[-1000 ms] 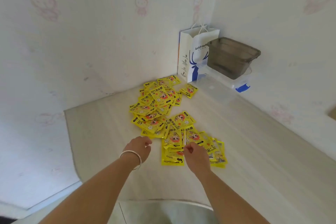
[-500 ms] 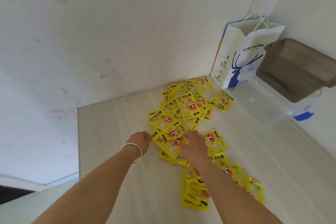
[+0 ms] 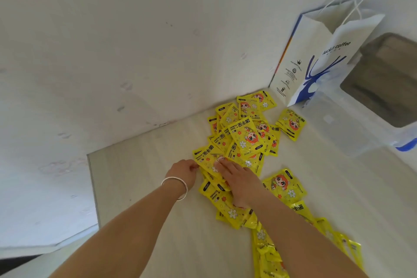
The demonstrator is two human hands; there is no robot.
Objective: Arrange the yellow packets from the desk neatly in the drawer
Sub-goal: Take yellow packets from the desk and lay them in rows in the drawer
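Yellow hand-warmer packets (image 3: 244, 135) lie in a loose, overlapping heap on the pale wooden desk (image 3: 146, 187), reaching from the wall corner down to the lower right edge of the view. My left hand (image 3: 184, 171), with a silver bangle at the wrist, has its fingers curled on the left edge of one packet (image 3: 204, 157) at the heap's near-left side. Just right of it, my right hand (image 3: 237, 178) rests flat on packets with the fingers stretched forward. No drawer is in view.
A white and blue paper coffee bag (image 3: 316, 63) stands in the corner against the wall. Right of it sits a clear plastic box (image 3: 338, 124) with a dark grey bin (image 3: 383, 81) on top. The desk's left edge (image 3: 92, 187) drops off beside the wall.
The view has moved closer to the corner heap. Both hands have reached forward from the near packets to the middle of the pile, and my right hand has flattened onto it.
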